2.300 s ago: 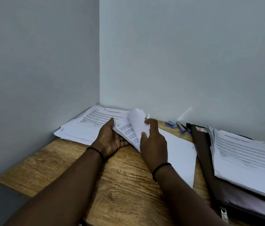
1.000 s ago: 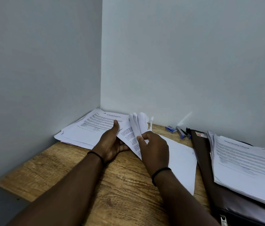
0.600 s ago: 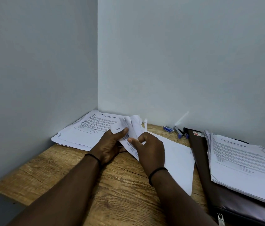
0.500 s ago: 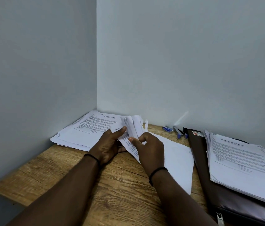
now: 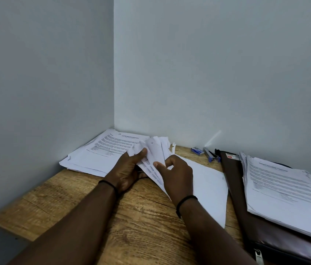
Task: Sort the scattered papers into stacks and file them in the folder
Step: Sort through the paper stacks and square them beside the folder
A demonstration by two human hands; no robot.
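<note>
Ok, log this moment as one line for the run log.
left hand: grips fanned sheets | right hand: thumbs their edges | folder: on table, stack on it

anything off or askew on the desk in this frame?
Mildly. The corner stack is fanned, with sheet edges sticking out unevenly. The sheets held between the left hand and right hand are curled and splayed. The stack on the brown folder looks squarer. No tears visible.
</note>
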